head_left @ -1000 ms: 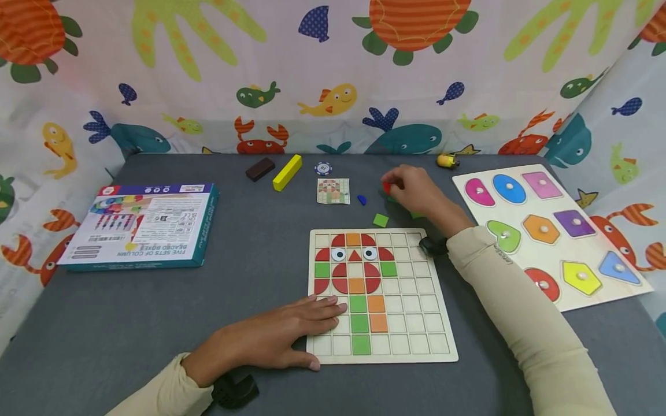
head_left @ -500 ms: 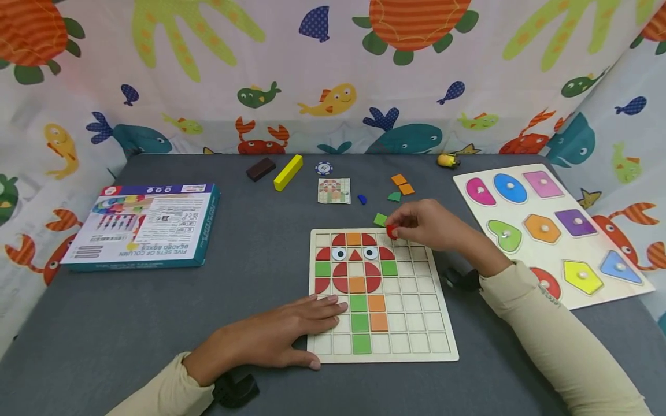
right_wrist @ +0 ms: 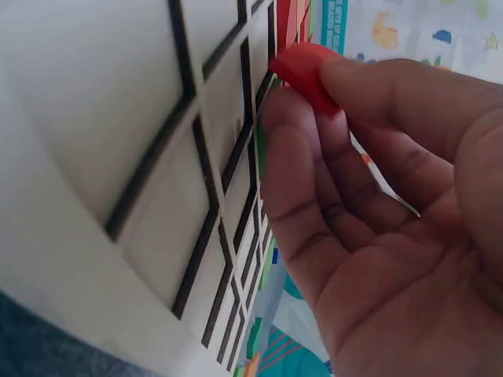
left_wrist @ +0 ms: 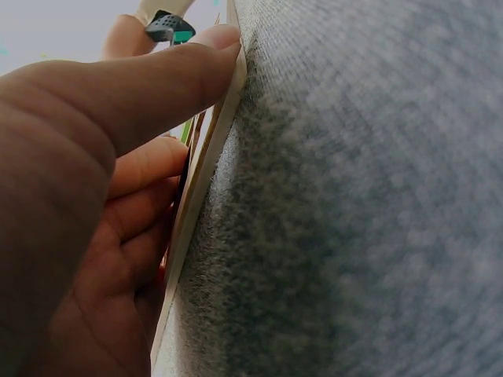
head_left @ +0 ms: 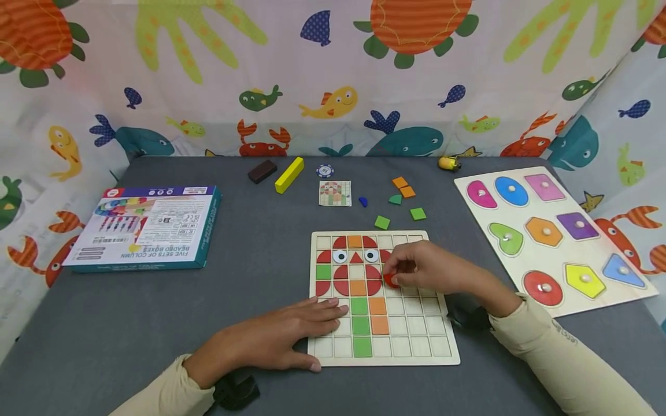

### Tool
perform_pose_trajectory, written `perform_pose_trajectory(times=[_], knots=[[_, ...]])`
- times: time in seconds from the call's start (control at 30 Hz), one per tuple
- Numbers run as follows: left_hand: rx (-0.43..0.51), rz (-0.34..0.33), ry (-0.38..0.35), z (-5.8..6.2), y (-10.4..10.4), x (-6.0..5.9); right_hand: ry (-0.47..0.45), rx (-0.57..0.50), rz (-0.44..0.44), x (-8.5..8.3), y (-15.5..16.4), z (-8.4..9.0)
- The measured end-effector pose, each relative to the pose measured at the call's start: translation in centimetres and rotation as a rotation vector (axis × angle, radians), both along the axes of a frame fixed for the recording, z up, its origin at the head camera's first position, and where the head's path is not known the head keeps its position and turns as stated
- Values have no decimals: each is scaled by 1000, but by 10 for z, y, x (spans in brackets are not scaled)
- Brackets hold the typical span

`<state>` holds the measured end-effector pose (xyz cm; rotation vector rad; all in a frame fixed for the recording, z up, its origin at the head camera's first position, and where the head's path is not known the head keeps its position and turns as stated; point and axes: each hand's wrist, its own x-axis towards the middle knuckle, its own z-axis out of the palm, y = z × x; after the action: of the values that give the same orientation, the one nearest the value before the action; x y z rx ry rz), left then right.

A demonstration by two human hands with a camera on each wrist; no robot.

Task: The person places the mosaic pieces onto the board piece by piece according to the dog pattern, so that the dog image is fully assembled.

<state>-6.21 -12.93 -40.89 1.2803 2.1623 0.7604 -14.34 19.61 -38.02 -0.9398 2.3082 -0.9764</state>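
Note:
A pale grid board (head_left: 416, 345) lies on the table, several of its cells filled with red, green and orange tiles and two eye tiles. My left hand (head_left: 283, 332) rests with straight fingers on its lower left part, the thumb (left_wrist: 196, 67) by the near edge. At the filled part's right side, my right hand (head_left: 432, 268) pinches a red tile (right_wrist: 306, 71) between thumb and fingers. One side of that tile looks curved in the right wrist view; the fingers partly cover it. Whether it touches the board I cannot tell.
Behind the board lie loose green squares (head_left: 382, 222), orange squares (head_left: 407, 192), a small green piece (head_left: 395, 199), a blue piece (head_left: 362, 201) and a picture card (head_left: 335, 193). A shape puzzle board (head_left: 520, 260) lies right, a box (head_left: 140, 231) left.
My right hand has come from among the loose pieces, over the board's far edge, to the middle rows with the red tile. The left hand has stayed in place.

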Motion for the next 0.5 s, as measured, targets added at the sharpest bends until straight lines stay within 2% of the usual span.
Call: perform_pose_trajectory(times=[0.13,0.3,0.5], knots=[[2,2,5,-1,0,1,73,26,36,6,0,-5],[16,7,-12,-3,0,1,195,65,27,8,0,-7],[21,4,-8,-2,-1,1,193,73,24,8,-1,-7]])
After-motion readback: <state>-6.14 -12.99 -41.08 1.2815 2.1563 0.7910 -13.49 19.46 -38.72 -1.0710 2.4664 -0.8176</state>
